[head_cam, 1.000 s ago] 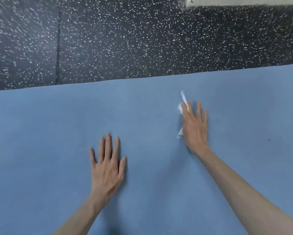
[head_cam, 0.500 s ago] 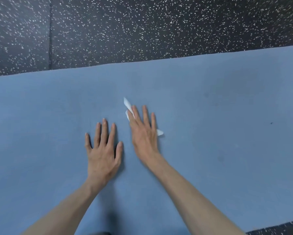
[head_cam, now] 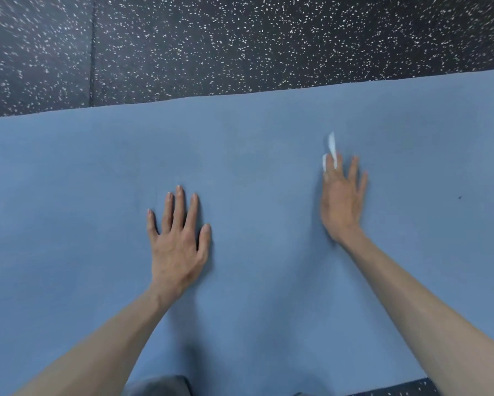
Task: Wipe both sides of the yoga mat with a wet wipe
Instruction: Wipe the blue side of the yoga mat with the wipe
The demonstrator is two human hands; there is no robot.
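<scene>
The yoga mat is laid flat across the floor — a broad blue sheet with a fine matte grain, its far edge running straight from left to right. On it, right of centre, a white wet wipe is pressed down under the right hand; the fingers are held straight and flat over it, not curled, and a thin crumpled strip is seen poking out past the fingertips. The left hand is spread palm-down on bare mat, well apart from the wipe, nothing held. Beyond the mat, black rubber flooring is flecked with white specks — a seam is visible at the left.
</scene>
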